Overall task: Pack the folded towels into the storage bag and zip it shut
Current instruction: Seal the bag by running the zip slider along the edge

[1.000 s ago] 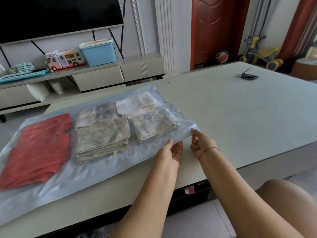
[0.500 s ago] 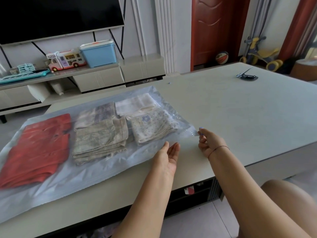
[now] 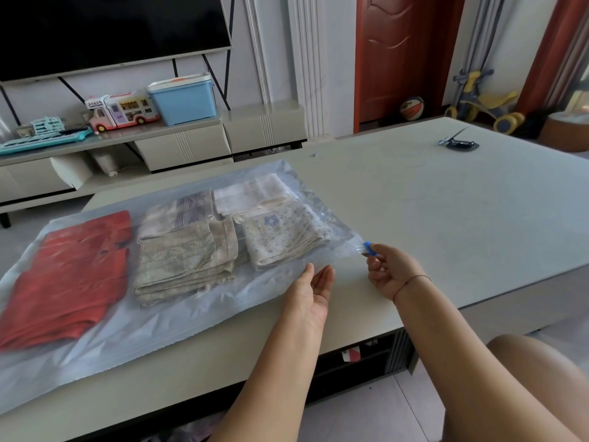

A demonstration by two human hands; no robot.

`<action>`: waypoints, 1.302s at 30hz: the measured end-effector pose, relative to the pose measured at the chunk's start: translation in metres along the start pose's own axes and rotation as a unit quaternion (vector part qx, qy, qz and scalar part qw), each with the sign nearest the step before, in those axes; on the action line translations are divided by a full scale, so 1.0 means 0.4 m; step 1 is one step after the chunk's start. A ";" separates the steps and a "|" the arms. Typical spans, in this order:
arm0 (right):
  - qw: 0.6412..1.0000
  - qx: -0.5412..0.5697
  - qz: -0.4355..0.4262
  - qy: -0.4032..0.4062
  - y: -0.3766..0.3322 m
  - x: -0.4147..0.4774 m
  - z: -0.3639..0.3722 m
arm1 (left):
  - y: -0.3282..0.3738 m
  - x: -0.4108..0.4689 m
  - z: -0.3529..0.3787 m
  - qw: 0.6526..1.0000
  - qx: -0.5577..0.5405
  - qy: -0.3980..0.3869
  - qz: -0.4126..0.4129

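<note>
The right hand [image 3: 390, 272] pinches a small blue plastic zip slider [image 3: 369, 247] between its fingers at the corner of the clear plastic storage bag [image 3: 153, 317]. The left hand [image 3: 310, 290] lies open, fingers straight together, touching the bag's near edge. Folded red and beige patterned towels [image 3: 186, 255] lie inside, flat on the pale grey desk [image 3: 430, 212].

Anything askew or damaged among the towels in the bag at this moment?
Nothing serious. The beige towel has a frayed edge nearest the camera; the other towels lie flat and folded inside the bag.

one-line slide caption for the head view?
Towels in the bag; right hand pinches blue slider, left hand open beside it.
</note>
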State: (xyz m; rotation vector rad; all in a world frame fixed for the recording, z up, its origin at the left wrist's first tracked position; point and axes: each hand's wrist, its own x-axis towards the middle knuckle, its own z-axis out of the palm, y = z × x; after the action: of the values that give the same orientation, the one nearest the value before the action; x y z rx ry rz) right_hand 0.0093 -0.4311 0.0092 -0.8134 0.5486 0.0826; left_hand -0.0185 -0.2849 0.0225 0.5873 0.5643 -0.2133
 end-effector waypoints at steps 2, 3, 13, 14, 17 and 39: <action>1.000 -0.003 0.000 -0.002 0.000 -0.002 0.002 | -0.002 0.000 0.001 1.000 0.008 0.004 0.003; 1.000 -0.004 -0.001 -0.002 0.000 -0.003 0.004 | -0.002 0.000 0.002 1.000 0.012 0.006 0.005; 0.998 -0.047 0.018 -0.035 -0.006 0.001 0.007 | -0.014 0.010 0.011 0.999 0.045 0.026 0.016; 0.998 -0.050 0.019 -0.040 -0.006 0.001 0.006 | -0.019 0.009 0.017 0.998 0.054 0.018 0.009; 0.996 -0.055 0.031 -0.055 -0.015 0.001 -0.001 | -0.045 0.006 0.047 0.995 0.096 -0.010 -0.013; 0.954 -0.259 0.065 -0.138 -0.085 0.036 -0.028 | -0.099 0.061 0.123 0.990 0.135 0.043 0.024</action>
State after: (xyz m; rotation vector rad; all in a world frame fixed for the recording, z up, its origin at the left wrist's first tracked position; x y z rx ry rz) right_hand 0.0261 -0.4646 0.0186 -1.2528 0.3134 0.4712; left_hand 0.0100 -0.3464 0.0244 0.8751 0.6092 -0.2210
